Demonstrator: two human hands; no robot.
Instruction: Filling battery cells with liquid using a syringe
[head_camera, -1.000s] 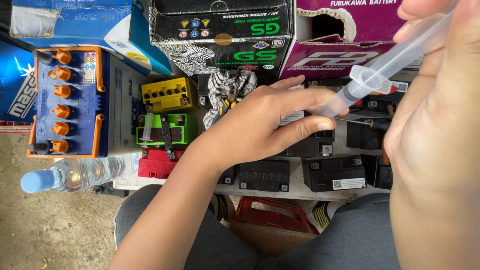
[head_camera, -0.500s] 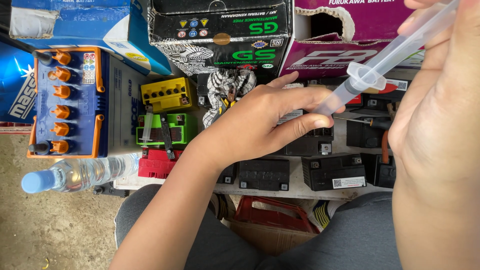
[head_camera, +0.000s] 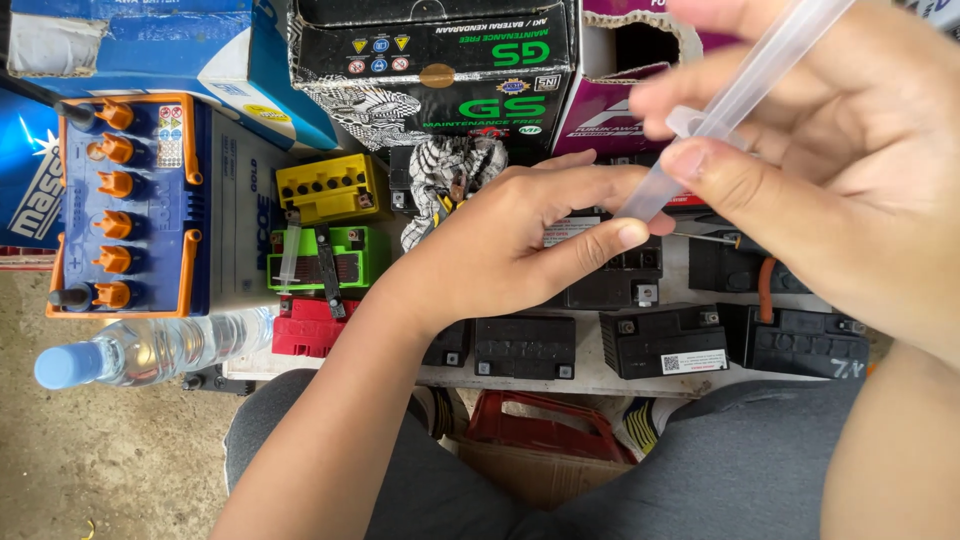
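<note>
A clear plastic syringe (head_camera: 735, 95) slants from the upper right down toward the middle. My right hand (head_camera: 830, 190) grips its barrel near the flange, thumb across the front. My left hand (head_camera: 520, 240) pinches the syringe's lower tip between thumb and forefinger, above a row of small black batteries (head_camera: 525, 348) on a white board (head_camera: 600, 383). The tip itself is hidden by my fingers.
A large blue battery with orange caps (head_camera: 125, 205) stands at left, with a water bottle (head_camera: 150, 350) lying below it. Yellow (head_camera: 325, 188), green (head_camera: 325, 257) and red (head_camera: 312, 325) small batteries sit beside it. Cardboard battery boxes (head_camera: 440, 70) line the back. A second small syringe (head_camera: 290, 250) lies on the green battery.
My right hand has shifted down the syringe and left into view, closing its fingers round the barrel by the flange. My left hand stays pinched on the tip.
</note>
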